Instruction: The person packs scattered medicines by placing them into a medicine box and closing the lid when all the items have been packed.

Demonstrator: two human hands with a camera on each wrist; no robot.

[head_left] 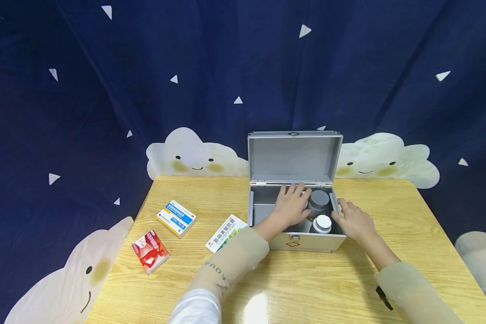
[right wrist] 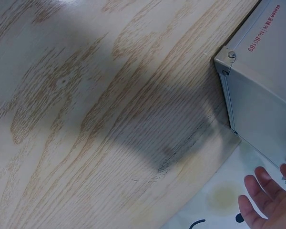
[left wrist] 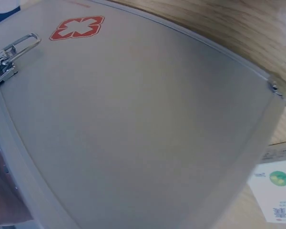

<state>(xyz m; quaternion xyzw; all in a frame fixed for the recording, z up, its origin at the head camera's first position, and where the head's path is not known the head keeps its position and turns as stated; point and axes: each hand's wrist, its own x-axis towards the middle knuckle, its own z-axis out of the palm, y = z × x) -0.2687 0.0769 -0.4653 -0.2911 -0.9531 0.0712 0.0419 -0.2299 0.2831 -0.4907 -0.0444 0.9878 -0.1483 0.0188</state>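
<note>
A silver metal case [head_left: 312,243] stands on the table with its lid [head_left: 293,157] raised. Inside, at its right, are a dark bottle with a grey lid [head_left: 319,199] and a white-capped bottle [head_left: 323,223] in front of it. My left hand [head_left: 289,207] reaches into the case beside the dark bottle, palm down. Something pale shows by its fingers, but what lies under the palm is hidden. My right hand [head_left: 354,220] rests against the case's right side; in the right wrist view its fingers [right wrist: 262,193] are extended and hold nothing.
Left of the case lie a white-and-green medicine box [head_left: 225,234], a blue-and-white medicine box [head_left: 177,218] and a red medicine box [head_left: 150,252]. They rest on the wooden table [head_left: 308,288]. A dark blue curtain [head_left: 210,45] hangs behind.
</note>
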